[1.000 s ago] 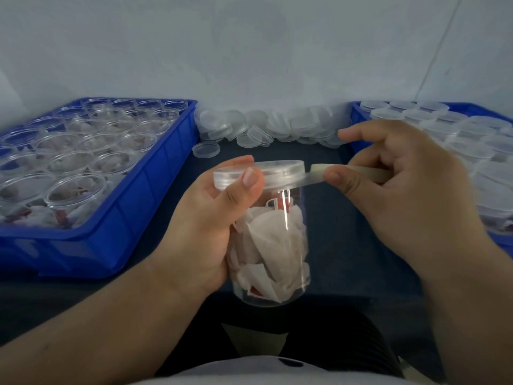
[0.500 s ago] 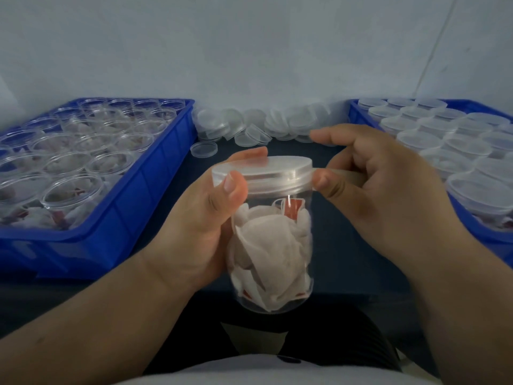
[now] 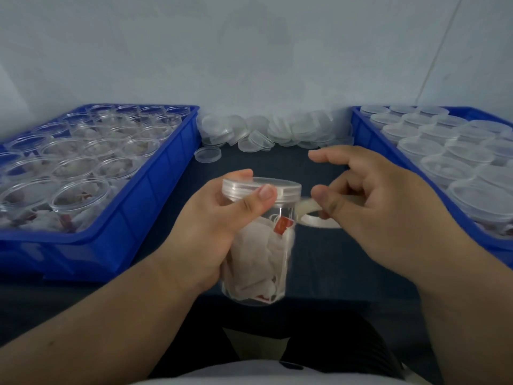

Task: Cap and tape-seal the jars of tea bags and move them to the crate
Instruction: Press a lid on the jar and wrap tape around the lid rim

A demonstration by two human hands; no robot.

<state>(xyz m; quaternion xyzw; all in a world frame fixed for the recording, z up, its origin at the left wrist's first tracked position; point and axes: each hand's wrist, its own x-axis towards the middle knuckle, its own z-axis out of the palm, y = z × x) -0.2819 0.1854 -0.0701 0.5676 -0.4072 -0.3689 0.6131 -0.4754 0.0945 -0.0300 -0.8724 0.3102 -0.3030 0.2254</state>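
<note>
While the left hand [image 3: 211, 232] grips the clear plastic jar of white tea bags [image 3: 259, 254] upright above the dark counter [image 3: 327, 262], thumb on its clear screw lid [image 3: 262, 188] | right hand [image 3: 377, 207] pinches the translucent tape roll [image 3: 311, 215] beside the lid | advice: keep tape taut, level along the lid seam | room: blue crate of open jars [image 3: 155, 195] left, blue crate of capped jars [image 3: 369, 134] right, loose lids [image 3: 263, 132] by pale wall.
</note>
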